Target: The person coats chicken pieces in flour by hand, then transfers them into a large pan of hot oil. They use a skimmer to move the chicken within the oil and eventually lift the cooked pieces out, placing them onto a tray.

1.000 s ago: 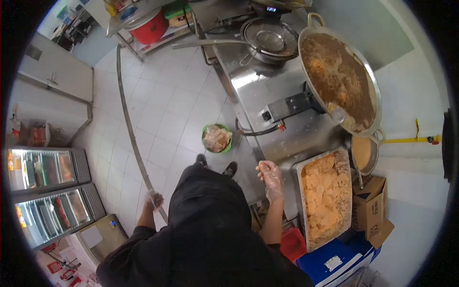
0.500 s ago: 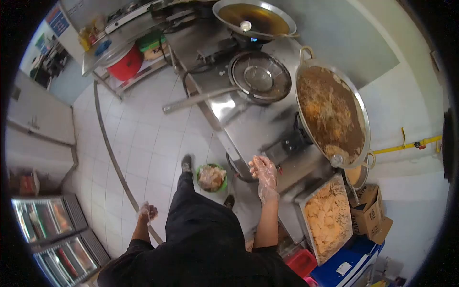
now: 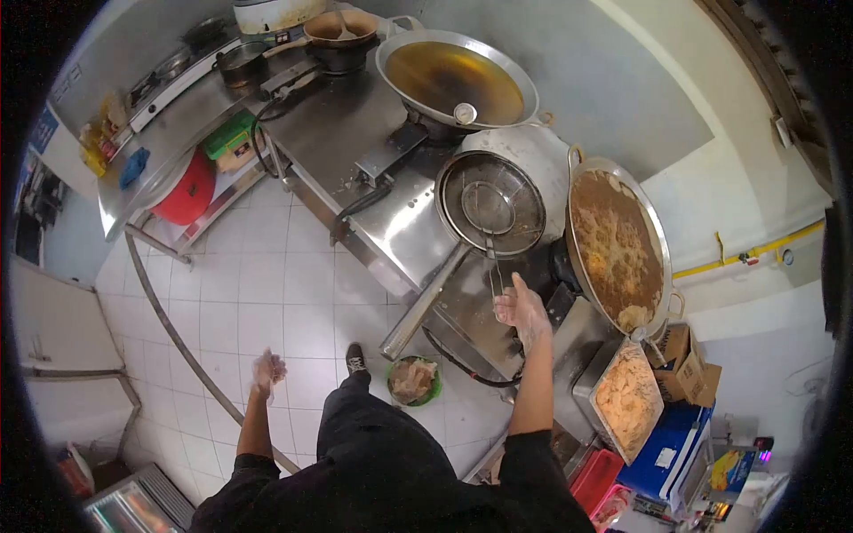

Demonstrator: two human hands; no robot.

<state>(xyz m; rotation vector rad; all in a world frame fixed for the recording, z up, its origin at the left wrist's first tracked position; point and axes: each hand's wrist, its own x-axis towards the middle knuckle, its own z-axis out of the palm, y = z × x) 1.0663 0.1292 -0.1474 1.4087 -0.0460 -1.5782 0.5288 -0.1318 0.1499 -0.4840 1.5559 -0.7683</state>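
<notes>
right hand (image 3: pixel 521 313) is up at the wire handle of the strainer (image 3: pixel 491 205) on the steel counter (image 3: pixel 355 133) — fingers right at it, though a firm grip can't be told. left hand (image 3: pixel 267 370) hangs loosely curled over the tiled floor, holding nothing. beside the strainer — a wide pan (image 3: pixel 617 244) of brown frying food.

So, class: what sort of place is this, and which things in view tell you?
Most likely a commercial kitchen: large woks of frying oil, a long stainless-steel counter with burners, and a metal tray of fried pieces.
</notes>
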